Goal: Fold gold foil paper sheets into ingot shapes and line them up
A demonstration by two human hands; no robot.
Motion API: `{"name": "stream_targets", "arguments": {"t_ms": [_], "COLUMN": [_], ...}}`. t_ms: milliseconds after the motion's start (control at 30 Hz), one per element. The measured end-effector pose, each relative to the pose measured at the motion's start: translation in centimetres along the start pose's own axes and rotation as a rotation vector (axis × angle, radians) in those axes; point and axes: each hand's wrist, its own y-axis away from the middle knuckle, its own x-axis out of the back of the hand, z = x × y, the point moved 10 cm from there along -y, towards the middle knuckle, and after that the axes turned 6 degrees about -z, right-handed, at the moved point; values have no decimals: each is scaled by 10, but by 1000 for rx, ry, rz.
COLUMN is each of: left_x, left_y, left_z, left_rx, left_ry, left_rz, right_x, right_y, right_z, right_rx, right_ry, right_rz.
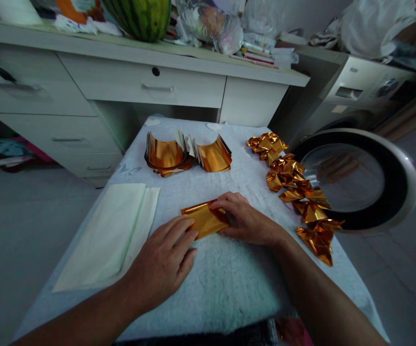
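A small gold foil sheet [208, 219] lies on the cloth-covered table between my hands, with a folded strip along its far edge. My left hand [166, 254] rests flat with its fingertips on the sheet's left end, fingers slightly spread. My right hand [245, 218] grips the sheet's right end, thumb below and fingers curled over the top. Beyond them stand two curved stacks of gold foil sheets, a left stack [166, 154] and a right stack [214, 156]. Several folded gold foil pieces [287, 170] form a row along the table's right side.
White folded paper [103, 235] lies at the table's left. Behind is a white desk [186, 89] with drawers, bearing a watermelon [139, 17] and plastic bags. A washing machine's open round door [355, 178] reaches close to the table's right edge.
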Motion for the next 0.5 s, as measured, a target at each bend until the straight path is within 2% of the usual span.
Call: {"name": "stream_targets", "arguments": {"t_ms": [367, 500], "left_x": [-2, -2], "left_y": [1, -4], "left_z": [-6, -9], "left_rx": [37, 90], "left_ry": [67, 73], "left_rz": [-28, -45], "right_x": [5, 5], "right_y": [1, 2], "right_z": [-7, -8], "right_rx": [38, 59], "right_ry": [20, 15], "right_rz": [36, 46]}}
